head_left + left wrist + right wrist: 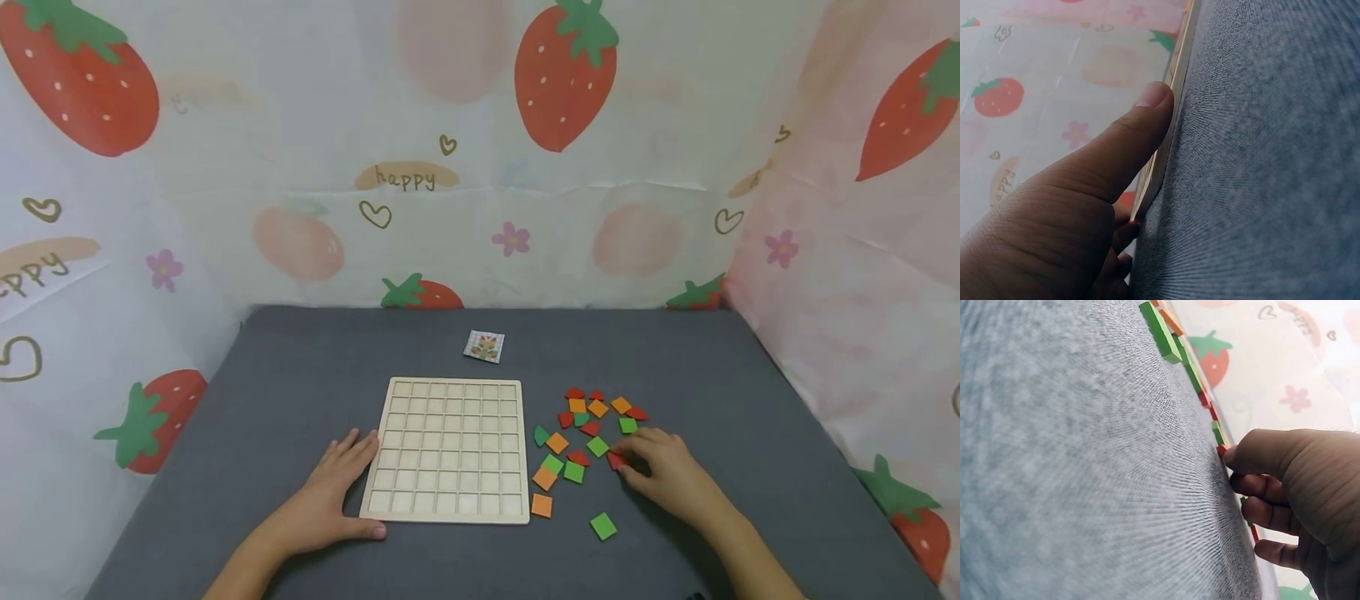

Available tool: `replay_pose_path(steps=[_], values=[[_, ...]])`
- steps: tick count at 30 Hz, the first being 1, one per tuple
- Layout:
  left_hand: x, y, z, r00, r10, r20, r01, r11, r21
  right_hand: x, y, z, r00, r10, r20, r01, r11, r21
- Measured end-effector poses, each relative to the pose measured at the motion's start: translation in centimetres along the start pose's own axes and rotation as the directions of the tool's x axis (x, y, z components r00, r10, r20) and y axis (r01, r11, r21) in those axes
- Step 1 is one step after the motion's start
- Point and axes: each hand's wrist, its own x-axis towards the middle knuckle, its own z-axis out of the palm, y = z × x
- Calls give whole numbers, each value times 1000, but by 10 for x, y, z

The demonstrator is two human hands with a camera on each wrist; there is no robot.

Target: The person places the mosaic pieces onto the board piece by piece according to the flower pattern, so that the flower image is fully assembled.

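Observation:
A pale wooden grid board (pixel 450 450) lies on the dark grey table with its squares bare. My left hand (pixel 322 500) rests at its left edge, fingers along the side and thumb at the near left corner; the left wrist view shows the thumb (pixel 1129 134) against the board's edge (pixel 1154 178). At the right edge of a scatter of small pieces, my right hand (pixel 667 471) has thumb and fingertips at a red piece (pixel 616 460). The right wrist view shows the thumb of my right hand (pixel 1297 487) touching that red piece (pixel 1221 450).
Between board and right hand lie orange squares (pixel 542 505), green squares (pixel 573 472), red pieces (pixel 590 428) and dark green pieces (pixel 542 436). One green square (pixel 603 526) lies apart, nearer. A small picture card (pixel 484 346) is behind the board. Strawberry-printed cloth (pixel 450 250) surrounds the table.

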Motion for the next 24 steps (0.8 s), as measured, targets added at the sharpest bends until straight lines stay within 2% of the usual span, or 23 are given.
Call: replay_pose_path(steps=[13,24], values=[[0,2,-5,1000,10,-9,-10,1000,14,4,-6,2,1000,17,18,-16,999,-38],[0,-3,1,999,28,-19,-28,1000,11,7,-10,1,1000,8,15,-7,997,-79]])
